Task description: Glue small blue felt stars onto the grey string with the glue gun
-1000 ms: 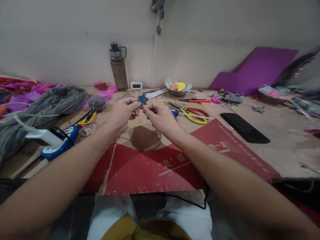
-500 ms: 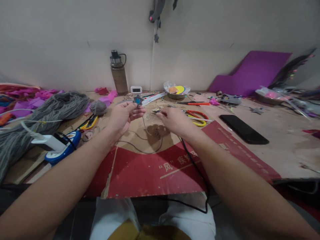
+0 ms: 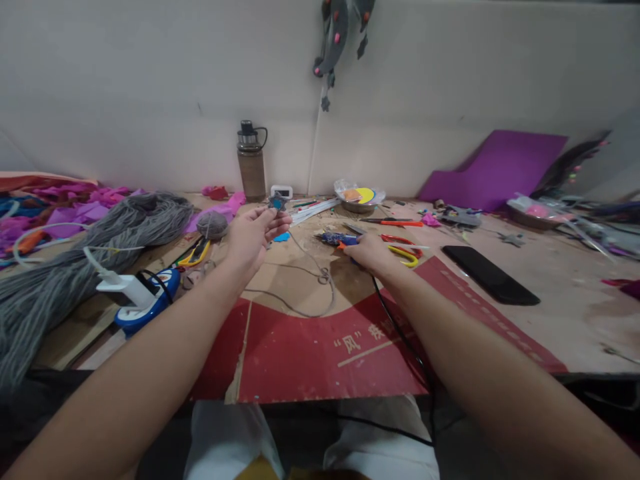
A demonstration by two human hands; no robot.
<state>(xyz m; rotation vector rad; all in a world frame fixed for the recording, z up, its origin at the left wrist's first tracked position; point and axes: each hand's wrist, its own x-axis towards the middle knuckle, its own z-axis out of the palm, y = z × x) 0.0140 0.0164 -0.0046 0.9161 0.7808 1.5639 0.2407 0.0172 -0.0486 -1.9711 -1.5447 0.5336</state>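
Between the thumb and fingers of my left hand (image 3: pixel 254 235) is a small grey star (image 3: pixel 278 201) with a blue centre. Grey yarn (image 3: pixel 311 252) trails from near that hand and loops over the cardboard. My right hand (image 3: pixel 369 253) is closed around a blue glue gun (image 3: pixel 338 238) with an orange trigger, low over the table; its handle is mostly hidden by the fingers. A black cord (image 3: pixel 395 320) runs from beneath this hand towards my lap. Just past the right hand lie scissors with yellow and red handles (image 3: pixel 407 257).
Red-printed cardboard (image 3: pixel 300 360) covers the table's front. Grey yarn hanks (image 3: pixel 135 227), a yarn ball (image 3: pixel 212 225) and a blue power strip (image 3: pixel 135 319) lie left. A bottle (image 3: pixel 251 167) stands behind; a phone (image 3: pixel 490 273) and purple sheet (image 3: pixel 500 167) are to the right.
My right hand has moved right, away from the left hand, and now grips the glue gun. The left hand still holds the star. The camera view has shifted slightly.
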